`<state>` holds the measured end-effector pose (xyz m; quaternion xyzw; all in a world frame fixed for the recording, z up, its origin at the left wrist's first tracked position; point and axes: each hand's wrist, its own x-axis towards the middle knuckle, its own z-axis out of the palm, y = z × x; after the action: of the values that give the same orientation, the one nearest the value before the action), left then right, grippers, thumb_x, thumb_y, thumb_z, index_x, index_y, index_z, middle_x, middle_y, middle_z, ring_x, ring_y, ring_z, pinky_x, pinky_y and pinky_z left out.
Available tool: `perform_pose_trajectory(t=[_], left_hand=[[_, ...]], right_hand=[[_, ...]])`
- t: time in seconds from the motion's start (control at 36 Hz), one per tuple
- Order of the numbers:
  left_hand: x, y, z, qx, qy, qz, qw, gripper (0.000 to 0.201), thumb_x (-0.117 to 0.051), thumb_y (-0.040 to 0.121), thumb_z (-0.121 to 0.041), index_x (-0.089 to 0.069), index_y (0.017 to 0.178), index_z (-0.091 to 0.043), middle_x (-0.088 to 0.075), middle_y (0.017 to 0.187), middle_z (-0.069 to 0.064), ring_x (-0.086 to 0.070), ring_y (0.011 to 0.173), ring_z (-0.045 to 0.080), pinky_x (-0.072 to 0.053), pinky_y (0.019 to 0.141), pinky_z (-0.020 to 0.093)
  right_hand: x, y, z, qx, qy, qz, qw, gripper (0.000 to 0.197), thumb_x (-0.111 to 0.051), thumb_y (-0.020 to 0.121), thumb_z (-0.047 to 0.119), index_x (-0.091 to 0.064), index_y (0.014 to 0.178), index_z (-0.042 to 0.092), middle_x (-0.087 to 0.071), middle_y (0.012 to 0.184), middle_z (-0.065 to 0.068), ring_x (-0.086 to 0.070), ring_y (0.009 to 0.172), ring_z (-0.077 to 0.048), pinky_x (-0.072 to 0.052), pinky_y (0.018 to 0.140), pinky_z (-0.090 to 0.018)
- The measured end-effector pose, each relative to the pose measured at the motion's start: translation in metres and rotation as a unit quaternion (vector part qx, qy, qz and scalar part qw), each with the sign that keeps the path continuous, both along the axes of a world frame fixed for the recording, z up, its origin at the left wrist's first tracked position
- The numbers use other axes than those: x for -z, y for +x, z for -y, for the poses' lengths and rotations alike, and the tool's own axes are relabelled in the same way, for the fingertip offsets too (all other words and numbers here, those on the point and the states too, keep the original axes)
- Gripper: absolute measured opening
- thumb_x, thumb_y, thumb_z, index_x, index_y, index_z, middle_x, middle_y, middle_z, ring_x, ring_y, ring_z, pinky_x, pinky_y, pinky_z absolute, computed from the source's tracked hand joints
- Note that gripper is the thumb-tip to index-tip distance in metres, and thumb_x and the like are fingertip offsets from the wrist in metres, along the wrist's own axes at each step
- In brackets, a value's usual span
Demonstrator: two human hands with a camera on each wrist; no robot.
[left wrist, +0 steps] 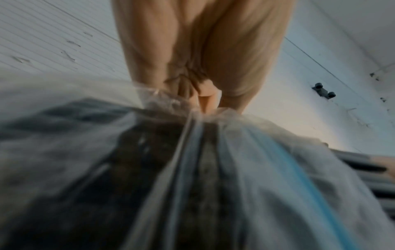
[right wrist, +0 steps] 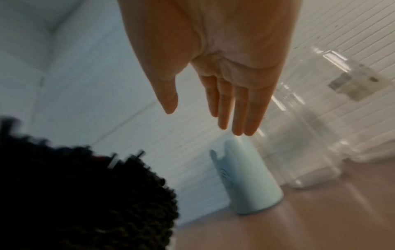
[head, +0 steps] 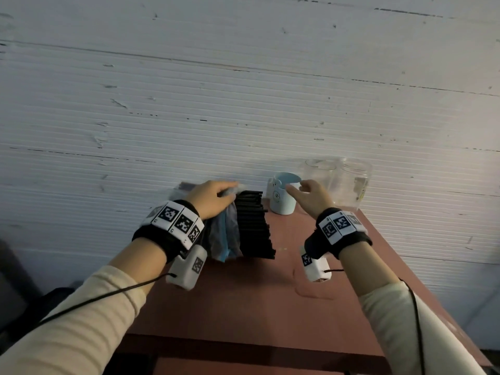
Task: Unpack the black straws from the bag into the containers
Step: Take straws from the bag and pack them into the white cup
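My left hand (head: 213, 197) grips the bunched end of a clear plastic bag (head: 224, 234) with a blue zip strip and holds it up over the table; the left wrist view shows the fingers (left wrist: 205, 99) curled into the crumpled plastic (left wrist: 245, 169). A thick stack of black straws (head: 254, 226) hangs beside the bag, partly out of it, and fills the lower left of the right wrist view as black straw ends (right wrist: 85, 194). My right hand (head: 305, 194) hovers open in front of a pale blue cup (head: 282, 197), fingers (right wrist: 239, 108) straight and holding nothing.
Two clear plastic jars (head: 349, 182) stand behind the blue cup (right wrist: 245, 179) against the white ribbed wall (head: 243, 90). The jars (right wrist: 316, 128) sit at the far right of the reddish-brown table (head: 257, 299), whose right edge runs diagonally toward me.
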<state>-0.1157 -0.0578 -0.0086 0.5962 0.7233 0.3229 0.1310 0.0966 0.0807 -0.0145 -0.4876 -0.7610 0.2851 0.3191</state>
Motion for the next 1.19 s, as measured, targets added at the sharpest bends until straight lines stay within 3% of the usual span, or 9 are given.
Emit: perform_pose_trajectory(t=[0.06,0.11,0.25,0.36,0.44,0.72,0.89,1.06,1.19], left_hand=[[0.002,-0.003,-0.002,0.004,-0.005,0.010,1.000,0.044,-0.056,0.096,-0.030,-0.049,0.140,-0.029,-0.051,0.144,-0.001,-0.046,0.133,0.016,-0.036,0.112,0.034],[0.004,-0.006,-0.006,0.007,-0.002,0.008,1.000,0.044,-0.056,0.096,-0.031,-0.050,0.139,-0.030,-0.051,0.143,-0.002,-0.047,0.133,0.015,-0.037,0.111,0.032],[0.008,-0.010,-0.016,0.019,-0.005,0.010,1.000,0.042,-0.054,0.097,-0.032,-0.050,0.139,-0.029,-0.052,0.143,-0.003,-0.047,0.132,0.012,-0.036,0.111,0.029],[0.010,-0.012,-0.022,0.023,-0.009,0.017,1.000,0.042,-0.054,0.098,-0.031,-0.050,0.139,-0.029,-0.052,0.143,-0.003,-0.047,0.133,0.012,-0.036,0.111,0.030],[0.013,-0.012,-0.025,0.022,-0.010,0.006,1.000,0.042,-0.053,0.098,-0.032,-0.049,0.139,-0.031,-0.052,0.143,-0.002,-0.047,0.133,0.013,-0.037,0.111,0.032],[0.014,-0.013,-0.025,0.031,-0.013,0.008,0.999,0.042,-0.053,0.098,-0.032,-0.048,0.140,-0.032,-0.052,0.142,-0.003,-0.047,0.133,0.013,-0.037,0.112,0.035],[0.016,-0.012,-0.020,0.041,-0.012,0.033,0.999,0.044,-0.055,0.097,-0.029,-0.048,0.140,-0.027,-0.051,0.143,-0.001,-0.045,0.134,0.013,-0.035,0.114,0.034],[0.017,-0.006,-0.008,0.035,-0.001,0.035,0.999,0.044,-0.055,0.097,-0.026,-0.048,0.141,-0.026,-0.049,0.145,0.002,-0.044,0.135,0.015,-0.034,0.114,0.035],[0.017,-0.001,0.003,0.031,0.000,0.032,0.999,0.045,-0.055,0.097,-0.023,-0.046,0.142,-0.024,-0.048,0.146,0.003,-0.043,0.136,0.016,-0.034,0.114,0.033]], right_hand=[[0.005,-0.005,-0.014,0.017,-0.014,0.036,0.999,0.073,-0.061,0.087,0.051,-0.040,0.140,0.004,-0.051,0.138,-0.010,-0.050,0.124,-0.026,-0.040,0.095,-0.032],[0.008,-0.014,-0.026,0.029,-0.028,0.051,0.998,0.075,-0.062,0.086,0.051,-0.039,0.140,0.003,-0.052,0.135,-0.012,-0.052,0.120,-0.027,-0.040,0.088,-0.031],[0.011,-0.037,-0.054,0.054,-0.055,0.027,0.997,0.061,-0.071,0.080,0.048,-0.047,0.115,0.003,-0.053,0.096,-0.004,-0.054,0.091,-0.022,-0.043,0.069,-0.029],[0.013,-0.054,-0.068,0.106,-0.043,0.021,0.993,0.088,-0.076,0.073,0.051,-0.040,0.127,-0.007,-0.057,0.120,-0.018,-0.058,0.111,-0.032,-0.051,0.083,-0.036],[0.015,-0.062,-0.071,0.125,-0.020,0.036,0.991,0.090,-0.074,0.076,0.051,-0.036,0.131,-0.008,-0.050,0.129,-0.020,-0.053,0.117,-0.033,-0.048,0.088,-0.035],[0.017,-0.059,-0.069,0.092,-0.015,0.020,0.995,0.065,-0.076,0.075,0.044,-0.050,0.116,0.002,-0.061,0.109,-0.012,-0.057,0.087,-0.024,-0.044,0.066,-0.030],[0.010,-0.034,-0.045,0.043,-0.014,-0.014,0.999,0.068,-0.073,0.081,0.038,-0.044,0.132,0.005,-0.059,0.120,-0.011,-0.057,0.107,-0.026,-0.044,0.080,-0.030],[0.004,0.013,-0.018,0.016,-0.006,-0.035,0.999,0.078,-0.076,0.077,0.043,-0.042,0.139,0.011,-0.055,0.132,-0.006,-0.054,0.117,-0.022,-0.043,0.086,-0.029],[0.000,0.050,0.000,0.018,-0.004,-0.021,1.000,0.074,-0.078,0.075,0.041,-0.048,0.135,0.010,-0.059,0.126,-0.005,-0.058,0.111,-0.021,-0.045,0.084,-0.029]])
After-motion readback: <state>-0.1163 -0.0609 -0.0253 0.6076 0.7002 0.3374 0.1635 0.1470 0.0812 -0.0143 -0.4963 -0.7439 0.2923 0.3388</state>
